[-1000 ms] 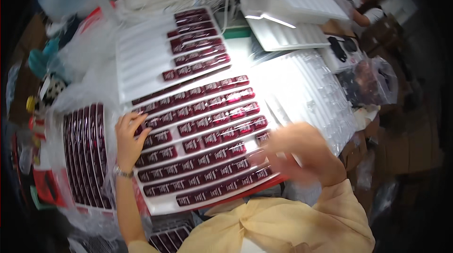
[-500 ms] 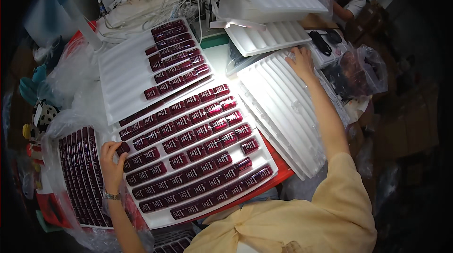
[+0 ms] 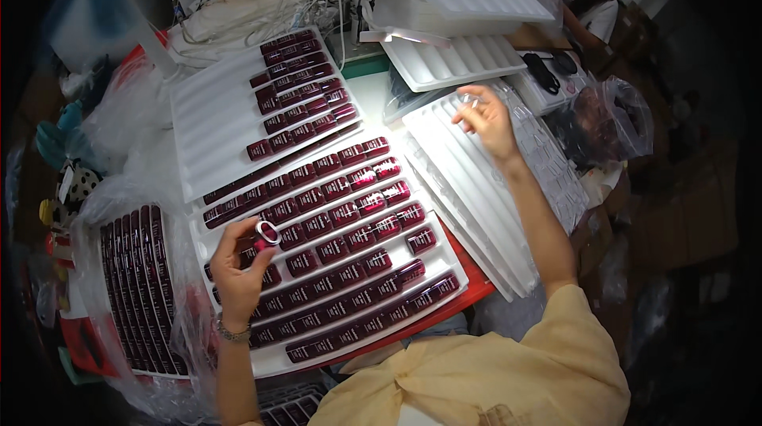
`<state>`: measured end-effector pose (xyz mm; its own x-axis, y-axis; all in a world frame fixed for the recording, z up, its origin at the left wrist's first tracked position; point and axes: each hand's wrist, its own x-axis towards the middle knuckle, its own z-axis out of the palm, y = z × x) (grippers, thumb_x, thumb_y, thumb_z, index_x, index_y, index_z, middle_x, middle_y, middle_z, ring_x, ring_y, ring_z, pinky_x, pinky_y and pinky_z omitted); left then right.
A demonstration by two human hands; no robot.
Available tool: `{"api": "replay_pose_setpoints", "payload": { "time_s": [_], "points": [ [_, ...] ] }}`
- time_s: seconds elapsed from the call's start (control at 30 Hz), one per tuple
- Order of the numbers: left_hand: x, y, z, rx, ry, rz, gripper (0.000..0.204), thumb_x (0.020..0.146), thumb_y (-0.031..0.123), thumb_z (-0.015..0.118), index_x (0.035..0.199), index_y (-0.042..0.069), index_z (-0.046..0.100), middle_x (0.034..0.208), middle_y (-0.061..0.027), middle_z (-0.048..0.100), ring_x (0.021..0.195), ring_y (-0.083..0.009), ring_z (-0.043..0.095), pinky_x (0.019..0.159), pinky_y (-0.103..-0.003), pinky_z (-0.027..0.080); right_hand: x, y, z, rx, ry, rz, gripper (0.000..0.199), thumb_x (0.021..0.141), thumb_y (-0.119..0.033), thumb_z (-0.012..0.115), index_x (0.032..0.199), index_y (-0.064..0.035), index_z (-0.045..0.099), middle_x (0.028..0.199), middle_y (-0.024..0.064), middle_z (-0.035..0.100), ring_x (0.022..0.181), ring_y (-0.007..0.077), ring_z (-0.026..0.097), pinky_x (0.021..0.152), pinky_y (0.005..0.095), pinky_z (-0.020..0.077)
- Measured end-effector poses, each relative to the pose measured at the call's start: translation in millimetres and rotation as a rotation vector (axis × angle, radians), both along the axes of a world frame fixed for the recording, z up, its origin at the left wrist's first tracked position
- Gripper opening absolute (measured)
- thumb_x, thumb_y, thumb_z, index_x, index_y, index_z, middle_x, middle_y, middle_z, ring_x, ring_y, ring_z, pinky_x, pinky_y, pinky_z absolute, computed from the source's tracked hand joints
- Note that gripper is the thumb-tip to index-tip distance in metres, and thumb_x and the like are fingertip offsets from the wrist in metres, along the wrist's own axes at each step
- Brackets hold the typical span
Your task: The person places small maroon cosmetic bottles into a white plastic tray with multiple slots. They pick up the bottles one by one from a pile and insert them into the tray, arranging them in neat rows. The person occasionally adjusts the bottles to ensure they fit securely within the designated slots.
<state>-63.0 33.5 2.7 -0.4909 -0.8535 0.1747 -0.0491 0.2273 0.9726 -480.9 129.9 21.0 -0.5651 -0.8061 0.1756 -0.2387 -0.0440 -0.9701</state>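
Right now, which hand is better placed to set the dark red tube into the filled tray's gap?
Left. The left hand already pinches the tube directly over the filled tray; the right hand is away over the empty ridged trays.

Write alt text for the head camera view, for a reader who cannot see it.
Seen from above, a person's left hand holds a small dark red tube over a white ridged tray filled with rows of the same tubes. The right hand reaches to a stack of empty white trays on the right. More part-filled trays and clear plastic bags lie around.
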Motion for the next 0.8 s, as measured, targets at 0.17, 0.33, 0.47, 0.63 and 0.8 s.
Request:
{"api": "replay_pose_setpoints", "payload": {
  "time_s": [0.17, 0.33, 0.47, 0.63, 0.8],
  "points": [
    [-63, 33, 8, -0.111, 0.05, -0.117, 0.041, 0.073, 0.0, 0.075, 0.112, 0.001, 0.061, 0.101, -0.0076, 0.063, 0.091, -0.0158, 0.064, 0.081, -0.027, 0.052, 159, -1, 35, -0.111, 0.116, 0.363, 0.039, 0.087, -0.01, 0.068, 0.126, -0.0066, 0.06, 0.086, 0.005, 0.073, 0.077, 0.0035, 0.063, 0.073, 0.025, 0.0504],
    [-71, 45, 4, 0.032, 0.306, -0.042, 0.037, 0.077, 0.006, 0.074, 0.111, 0.001, 0.06, 0.1, -0.0082, 0.062, 0.09, -0.0162, 0.064, 0.08, -0.027, 0.052, 198, 3, 42, -0.02, 0.681, 0.562, 0.056, 0.084, -0.019, 0.066, 0.136, -0.006, 0.049, 0.121, 0.0167, 0.06, 0.108, 0.0295, 0.059, 0.087, 0.0406, 0.0468],
    [-6, 5, 13, -0.444, -0.147, 0.098, 0.043, 0.077, -0.001, 0.071, 0.117, 0.009, 0.062, 0.108, -0.0052, 0.057, 0.092, -0.0141, 0.059, 0.077, -0.027, 0.049, 120, 16, 50, 0.166, 0.482, 0.591, 0.045, 0.085, -0.002, 0.062, 0.129, -0.0044, 0.054, 0.122, 0.0115, 0.063, 0.093, 0.0149, 0.063, 0.088, 0.0302, 0.0491],
    [79, -55, -9, -0.453, -0.668, 0.159, 0.036, 0.078, 0.005, 0.069, 0.113, 0.001, 0.062, 0.102, -0.0113, 0.054, 0.087, -0.0263, 0.06, 0.076, -0.033, 0.049, -154, 9, -42, 0.383, 0.846, -0.286, 0.041, 0.094, -0.031, 0.057, 0.119, 0.0017, 0.06, 0.115, 0.0182, 0.064, 0.103, 0.0281, 0.062, 0.09, 0.0357, 0.0465],
    [79, -60, -25, -0.292, -0.563, 0.111, 0.04, 0.078, 0.003, 0.067, 0.118, 0.004, 0.061, 0.098, -0.0071, 0.057, 0.086, -0.0181, 0.058, 0.076, -0.029, 0.046, -211, -4, -106, 0.388, 1.23, -0.318, 0.043, 0.091, -0.031, 0.056, 0.124, -0.0026, 0.057, 0.121, 0.0214, 0.059, 0.113, 0.038, 0.056, 0.096, 0.0435, 0.0422]
  ]
}}
